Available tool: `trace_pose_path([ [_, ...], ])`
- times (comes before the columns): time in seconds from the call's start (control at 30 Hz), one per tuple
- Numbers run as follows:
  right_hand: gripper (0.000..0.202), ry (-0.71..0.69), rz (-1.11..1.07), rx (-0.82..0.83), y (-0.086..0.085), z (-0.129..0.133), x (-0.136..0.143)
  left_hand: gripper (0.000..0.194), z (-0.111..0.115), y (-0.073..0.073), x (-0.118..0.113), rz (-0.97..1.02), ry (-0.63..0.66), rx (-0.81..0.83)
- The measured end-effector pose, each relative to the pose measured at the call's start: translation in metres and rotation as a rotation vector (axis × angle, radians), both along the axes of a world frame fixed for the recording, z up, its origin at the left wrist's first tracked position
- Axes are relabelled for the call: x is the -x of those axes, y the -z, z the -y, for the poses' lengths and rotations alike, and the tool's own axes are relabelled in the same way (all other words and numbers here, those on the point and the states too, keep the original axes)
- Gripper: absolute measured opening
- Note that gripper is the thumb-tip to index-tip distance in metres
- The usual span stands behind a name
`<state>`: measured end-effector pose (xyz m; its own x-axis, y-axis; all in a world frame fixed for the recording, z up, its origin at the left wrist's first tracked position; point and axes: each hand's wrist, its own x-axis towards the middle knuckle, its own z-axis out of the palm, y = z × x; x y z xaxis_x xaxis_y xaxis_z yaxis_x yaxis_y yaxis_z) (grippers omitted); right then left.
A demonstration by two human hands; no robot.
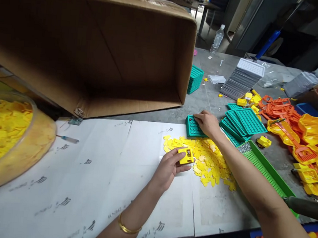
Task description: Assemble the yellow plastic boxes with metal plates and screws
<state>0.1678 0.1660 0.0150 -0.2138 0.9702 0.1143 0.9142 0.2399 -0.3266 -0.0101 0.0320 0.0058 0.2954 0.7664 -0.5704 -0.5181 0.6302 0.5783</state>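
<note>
My left hand (169, 166) is closed around a small yellow plastic housing (185, 156) with dark cut-outs on its upper face. It holds the piece just above the white board, at the near edge of a heap of flat yellow plastic pieces (213, 165). Farther off, my right hand (206, 123) reaches down onto a teal tray (192, 128) with rows of round pockets. Its fingertips are bent together at the tray's top; whatever they pinch is too small or hidden to make out.
A large cardboard box (132, 107) lies on its side at the back left. A tub (43, 139) of yellow pieces and a screwdriver (69, 139) are at left. Right of me are teal trays (249, 120), a green basket (270, 175), orange parts (280, 110) and a power driver (306, 207).
</note>
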Motion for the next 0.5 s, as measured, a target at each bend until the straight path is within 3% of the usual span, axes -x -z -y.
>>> trace_pose_path([
  [0.3, 0.016, -0.047, 0.04, 0.164, -0.017, -0.008, -0.008, 0.013, -0.004, 0.005, 0.001, 0.005, -0.068, -0.008],
  [0.5, 0.021, -0.125, 0.015, 0.124, -0.022, -0.005, -0.008, 0.011, -0.004, 0.006, 0.001, 0.009, -0.068, -0.028],
])
